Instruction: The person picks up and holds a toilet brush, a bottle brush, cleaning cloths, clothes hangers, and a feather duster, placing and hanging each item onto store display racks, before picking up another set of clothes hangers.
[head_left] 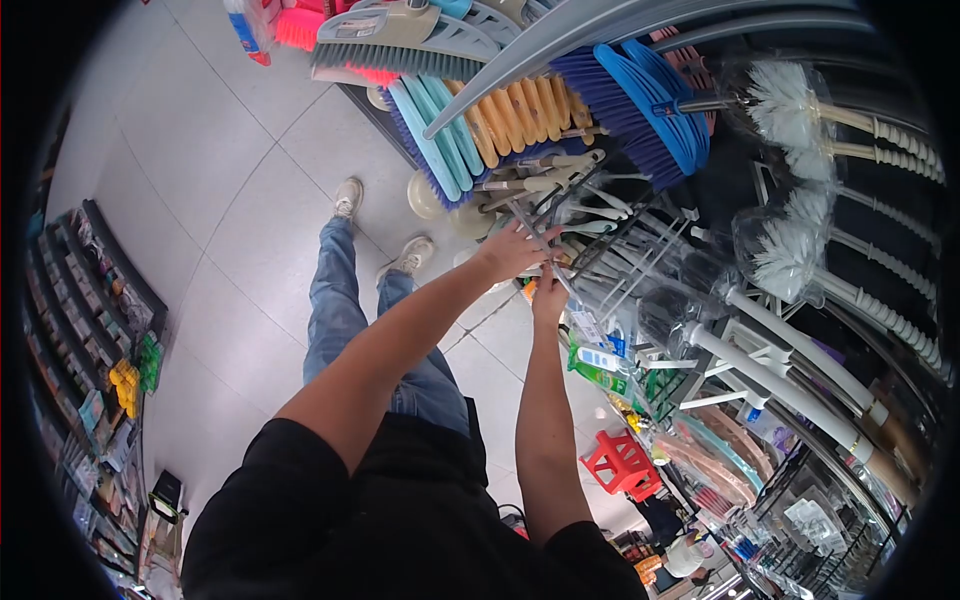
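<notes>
My left hand (515, 250) reaches to the display rack, its fingers apart over a thin grey bar (530, 228). Just below and to the right, my right hand (548, 297) has its fingers pinched together at the rack's edge; what they hold is too small to tell. Clear-wrapped goods (597, 290) hang right beside both hands. Under my right hand is a green and white package (600, 370). Light-handled brushes (545, 180) lie above my left hand.
Teal broom heads (435, 135), orange ones (515, 115) and blue ones (640, 110) fill the rack above. White toilet brushes (785, 245) hang at the right. A red stool (622, 465) is lower right; a shelf (85, 300) stands left. A person (688, 556) appears farther off.
</notes>
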